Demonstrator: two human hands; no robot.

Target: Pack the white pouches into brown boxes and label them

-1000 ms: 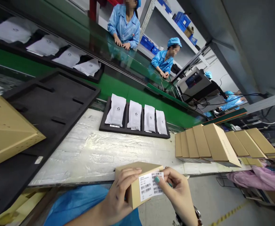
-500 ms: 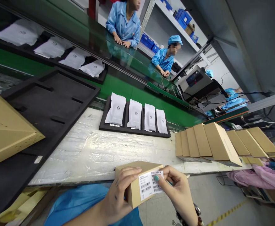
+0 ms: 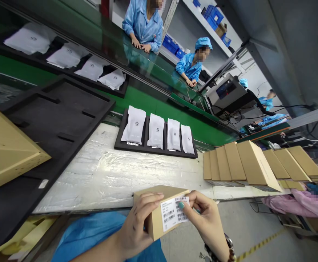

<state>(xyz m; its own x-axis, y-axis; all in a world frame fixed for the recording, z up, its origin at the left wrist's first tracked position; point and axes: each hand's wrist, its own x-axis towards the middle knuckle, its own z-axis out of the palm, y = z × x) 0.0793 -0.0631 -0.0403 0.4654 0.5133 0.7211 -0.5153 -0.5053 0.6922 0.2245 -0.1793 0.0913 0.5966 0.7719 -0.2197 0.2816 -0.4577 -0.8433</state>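
Observation:
A small brown cardboard box [image 3: 156, 227] is tilted at the front edge of the bench, with my left hand [image 3: 138, 220] wrapped round its left side. My right hand [image 3: 204, 214] pinches the right part of a white barcode label [image 3: 169, 214], thumb on its printed face. The label lies against the box's near side, and its right end sticks out past the box edge. Whether all of it is stuck down, I cannot tell. Beyond my hands, a black foam tray [image 3: 155, 152] holds several white pouches [image 3: 156, 133] with a recycling mark.
Several brown boxes [image 3: 251, 163] stand in a row at right. Large black trays [image 3: 74, 98] and a bigger carton [image 3: 8, 149] occupy the left. Behind runs a green conveyor [image 3: 145, 103] carrying another tray of pouches [image 3: 68, 54]. Co-workers in blue [image 3: 144, 25] are across the line.
The tray of pouches on the conveyor has shifted slightly to the right. My hands, the box and the label look almost the same.

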